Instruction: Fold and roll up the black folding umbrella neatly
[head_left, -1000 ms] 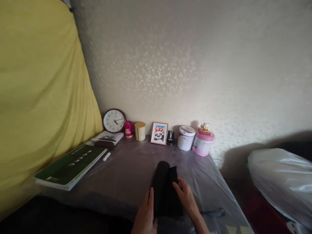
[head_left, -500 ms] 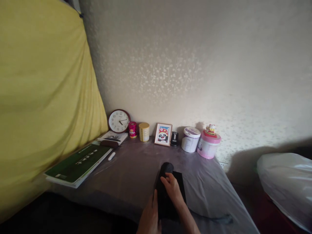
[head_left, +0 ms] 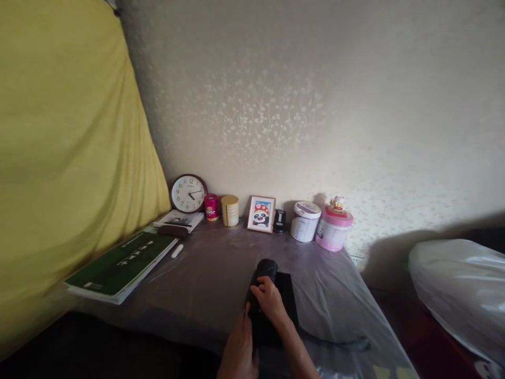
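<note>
A black item with a rounded, roll-like far end (head_left: pixel 266 268) lies near the front of the table, and its exact kind cannot be made out. Dark flat material (head_left: pixel 287 296) spreads out on its right side. My left hand (head_left: pixel 239 345) grips the near left side of the black item, thumb pointing away from me. Over its top, my right hand (head_left: pixel 270 299) is closed with curled fingers, pressing on it just behind the rounded end. Both palms and part of the item are hidden. A thin dark strap-like strip (head_left: pixel 343 345) trails to the right.
Along the wall stand a clock (head_left: pixel 189 193), a pink can (head_left: pixel 211 207), a yellow-lidded can (head_left: pixel 230 211), a framed panda picture (head_left: pixel 261 214) and two tubs (head_left: pixel 305 223). Green books (head_left: pixel 122 266) lie left, beside a white stick-like object (head_left: pixel 177 251). A plastic-covered bundle (head_left: pixel 461 284) is at right.
The view has shifted slightly, so the table things appear a little further left and higher. Both hands keep nearly the same hold on the black item.
</note>
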`<state>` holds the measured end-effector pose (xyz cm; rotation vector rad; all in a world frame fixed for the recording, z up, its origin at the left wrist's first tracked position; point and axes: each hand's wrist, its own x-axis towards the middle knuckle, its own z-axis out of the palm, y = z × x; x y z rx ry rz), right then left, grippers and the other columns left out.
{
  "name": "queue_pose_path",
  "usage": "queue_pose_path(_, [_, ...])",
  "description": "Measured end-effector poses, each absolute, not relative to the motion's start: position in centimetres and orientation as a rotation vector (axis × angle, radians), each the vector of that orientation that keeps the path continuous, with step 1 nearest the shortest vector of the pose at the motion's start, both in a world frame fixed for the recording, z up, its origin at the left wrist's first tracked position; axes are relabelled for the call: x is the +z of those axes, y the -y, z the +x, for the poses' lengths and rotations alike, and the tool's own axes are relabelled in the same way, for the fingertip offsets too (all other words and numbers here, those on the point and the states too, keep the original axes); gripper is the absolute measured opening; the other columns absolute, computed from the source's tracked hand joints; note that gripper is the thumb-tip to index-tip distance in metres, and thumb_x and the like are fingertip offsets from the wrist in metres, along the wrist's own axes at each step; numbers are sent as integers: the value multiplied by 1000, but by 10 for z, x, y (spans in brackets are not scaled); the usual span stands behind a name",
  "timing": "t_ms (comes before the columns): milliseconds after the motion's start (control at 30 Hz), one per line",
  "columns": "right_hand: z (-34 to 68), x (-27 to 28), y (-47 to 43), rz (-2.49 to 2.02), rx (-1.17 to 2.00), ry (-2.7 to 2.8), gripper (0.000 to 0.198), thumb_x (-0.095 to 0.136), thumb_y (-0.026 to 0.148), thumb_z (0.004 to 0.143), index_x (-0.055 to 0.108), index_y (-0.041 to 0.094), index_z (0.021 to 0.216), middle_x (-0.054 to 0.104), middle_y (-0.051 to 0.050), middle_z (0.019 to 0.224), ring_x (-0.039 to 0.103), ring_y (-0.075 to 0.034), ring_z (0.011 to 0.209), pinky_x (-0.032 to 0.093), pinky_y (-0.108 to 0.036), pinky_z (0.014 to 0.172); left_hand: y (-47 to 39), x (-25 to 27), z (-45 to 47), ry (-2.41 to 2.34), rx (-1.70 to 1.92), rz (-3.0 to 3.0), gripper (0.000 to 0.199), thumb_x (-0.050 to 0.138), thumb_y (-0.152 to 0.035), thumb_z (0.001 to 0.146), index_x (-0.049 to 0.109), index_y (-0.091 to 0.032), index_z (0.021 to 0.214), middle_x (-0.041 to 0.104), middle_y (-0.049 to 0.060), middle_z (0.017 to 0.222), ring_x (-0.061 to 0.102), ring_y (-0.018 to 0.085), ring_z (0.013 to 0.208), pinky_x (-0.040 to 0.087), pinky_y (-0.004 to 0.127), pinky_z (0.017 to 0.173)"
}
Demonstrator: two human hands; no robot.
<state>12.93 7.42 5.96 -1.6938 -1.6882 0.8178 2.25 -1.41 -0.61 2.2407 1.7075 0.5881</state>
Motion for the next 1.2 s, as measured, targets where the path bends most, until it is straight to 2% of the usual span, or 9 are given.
queue_pose_path(100, [128, 59, -74, -1685, 831, 1707, 26, 53, 26, 79, 54, 13, 102, 68, -5, 77, 64, -16, 75, 43, -23, 63, 16, 3, 25, -1750, 525, 2227, 76, 47, -1, 63, 21, 2, 135, 27, 25, 141, 23, 27, 134, 27, 43, 110])
queue_pose_path(200, [127, 61, -72, -1627, 996, 1703, 27, 49, 25, 80, 50, 12, 104, 67, -2, 69, 62, -12, 56, 42, -22, 56, 17, 2, 24, -1707, 552, 2226, 74, 45, -2, 65, 21, 1, 135, 29, 25, 140, 25, 26, 133, 29, 41, 109])
queue_pose_path(433, [126, 68, -67, -1532, 1068, 1778, 19, 46, 21, 78, 54, 15, 95, 69, 1, 70, 58, -8, 48, 40, -19, 54, 21, -4, 4, -1578, 706, 2293, 92, 45, -13, 74, -22, -7, 136, 22, 25, 143, 27, 26, 132, 35, 43, 104])
queue_pose_path(500, [126, 69, -65, -1521, 1030, 1823, 17, 46, 21, 79, 56, 16, 91, 69, 1, 70, 59, -9, 50, 40, -20, 56, 23, 2, 1, -1628, 746, 2344, 92, 47, -16, 74, -18, -13, 139, 19, 22, 145, 27, 28, 132, 36, 45, 103])
queue_pose_path(600, [126, 70, -63, -1535, 903, 1890, 15, 46, 22, 81, 60, 17, 85, 69, 0, 69, 63, -11, 62, 39, -21, 61, 23, 9, 4, -1744, 787, 2462, 85, 52, -23, 73, 2, -16, 143, 12, 20, 147, 24, 35, 132, 38, 50, 99])
queue_pose_path(733, [126, 69, -64, -1560, 787, 1919, 16, 48, 21, 81, 63, 18, 82, 69, -1, 74, 63, -13, 73, 38, -21, 64, 17, 5, 12, -1696, 861, 2606, 74, 52, -21, 72, 19, -13, 138, 28, 20, 141, 34, 35, 127, 42, 51, 96])
queue_pose_path(867, [125, 68, -62, -1553, 756, 1943, 15, 49, 20, 82, 64, 18, 85, 68, -1, 73, 62, -13, 70, 38, -20, 63, 13, -1, 13, -1666, 932, 2597, 70, 47, -13, 71, 22, -12, 136, 34, 18, 138, 42, 29, 122, 47, 44, 93])
queue_pose_path(1000, [127, 69, -55, -1493, 617, 2026, 18, 47, 20, 85, 63, 19, 92, 66, -1, 77, 61, -13, 71, 39, -21, 64, 12, -9, 11, -1669, 936, 2599, 64, 48, -14, 71, 29, -12, 132, 39, 19, 134, 46, 30, 118, 49, 44, 90])
queue_pose_path(1200, [139, 60, -58, -1263, 328, 2123, 19, 46, 18, 88, 65, 22, 91, 67, 0, 95, 53, -17, 102, 35, -29, 91, 9, -22, 13, -1665, 831, 2539, 65, 49, -13, 69, 31, -13, 131, 39, 20, 134, 46, 32, 118, 47, 47, 92])
